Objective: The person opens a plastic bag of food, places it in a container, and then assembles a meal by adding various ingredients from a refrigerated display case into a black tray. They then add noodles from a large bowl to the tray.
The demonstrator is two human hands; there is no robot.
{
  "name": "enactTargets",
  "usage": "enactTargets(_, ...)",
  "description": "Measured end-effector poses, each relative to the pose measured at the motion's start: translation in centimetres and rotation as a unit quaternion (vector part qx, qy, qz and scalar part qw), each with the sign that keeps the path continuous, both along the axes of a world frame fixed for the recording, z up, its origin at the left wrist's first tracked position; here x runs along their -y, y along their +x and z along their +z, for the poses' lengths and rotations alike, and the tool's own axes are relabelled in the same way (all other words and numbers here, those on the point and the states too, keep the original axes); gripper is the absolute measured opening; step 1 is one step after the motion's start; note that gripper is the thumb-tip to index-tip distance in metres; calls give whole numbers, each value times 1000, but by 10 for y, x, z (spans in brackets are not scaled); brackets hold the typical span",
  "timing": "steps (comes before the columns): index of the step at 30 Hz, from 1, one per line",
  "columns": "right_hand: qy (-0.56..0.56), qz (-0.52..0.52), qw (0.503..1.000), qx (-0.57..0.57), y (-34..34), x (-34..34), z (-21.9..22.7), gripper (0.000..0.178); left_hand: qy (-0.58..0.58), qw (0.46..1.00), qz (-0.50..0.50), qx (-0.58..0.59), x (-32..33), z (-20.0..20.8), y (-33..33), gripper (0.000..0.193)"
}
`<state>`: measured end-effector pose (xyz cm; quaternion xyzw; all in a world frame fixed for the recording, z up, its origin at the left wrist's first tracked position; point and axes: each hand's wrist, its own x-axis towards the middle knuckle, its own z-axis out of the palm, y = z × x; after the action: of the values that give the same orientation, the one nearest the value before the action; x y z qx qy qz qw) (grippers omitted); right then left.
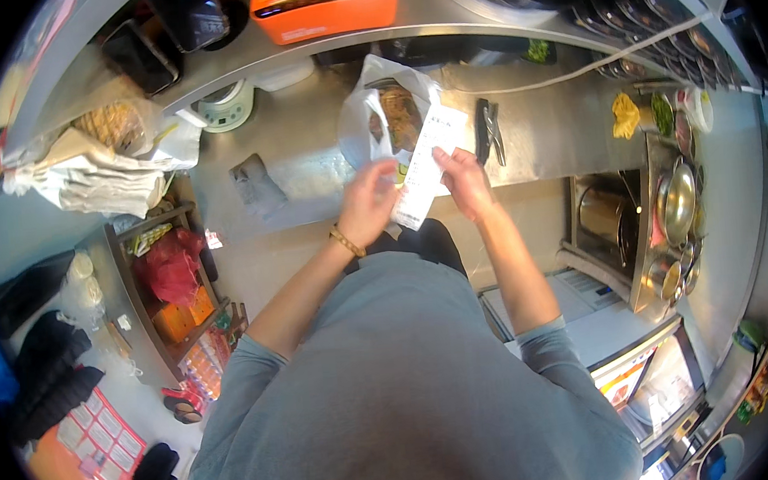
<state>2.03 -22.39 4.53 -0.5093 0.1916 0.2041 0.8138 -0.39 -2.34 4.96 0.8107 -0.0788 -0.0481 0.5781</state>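
The white bag sits on the worktop, with brown food showing inside it. The long paper slip is in front of the bag's right side and hides part of it. To do this bit well, I think it helps to pinch the slip by its edge, so it does not bend or crumple. The thin bag may fold easily, so a soft touch seems best. It would be good to hold the slip clear of the food so it does not get greasy.

The right hand is at the front right of the bag. Its thumb is on the slip, and its fingers pinch the edge. The left hand is at the front of the bag, with its fingers bent near the slip. They are blurry, so I cannot tell if they hold anything. Both elbows stick out, and both forearms slant in toward the bag.
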Motion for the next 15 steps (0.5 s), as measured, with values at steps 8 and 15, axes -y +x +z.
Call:
enactTargets(8,88,67,994,4,7,43,5,32,212,957,-195,-5,37,-16,112,32)
enactTargets(15,134,50,990,-9,-1,45,-16,33,452,799,-384,-101,54,-42,121,39)
